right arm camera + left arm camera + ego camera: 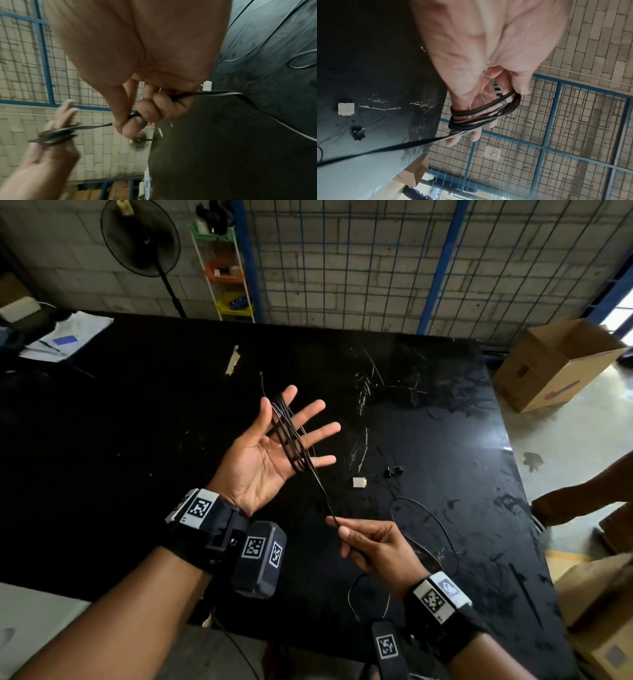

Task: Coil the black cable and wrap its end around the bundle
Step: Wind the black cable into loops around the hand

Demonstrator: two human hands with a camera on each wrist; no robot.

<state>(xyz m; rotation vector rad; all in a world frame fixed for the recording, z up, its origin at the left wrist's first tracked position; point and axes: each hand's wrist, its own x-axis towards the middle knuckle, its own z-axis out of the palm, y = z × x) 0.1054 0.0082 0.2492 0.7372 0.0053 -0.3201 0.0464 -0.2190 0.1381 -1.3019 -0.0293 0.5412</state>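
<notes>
The left hand is spread flat, fingers straight, with the black cable looped around them. The right hand pinches the cable's taut strand between thumb and forefinger above the black table.

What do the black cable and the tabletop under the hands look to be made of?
Black cable: thin, flexible, probably rubber or plastic sheathing; it bends into tight loops round the left hand and shows a slight sheen in the left wrist view. Table: a hard, glossy black surface, maybe laminate or painted board; it reflects light and carries pale scratches.
</notes>
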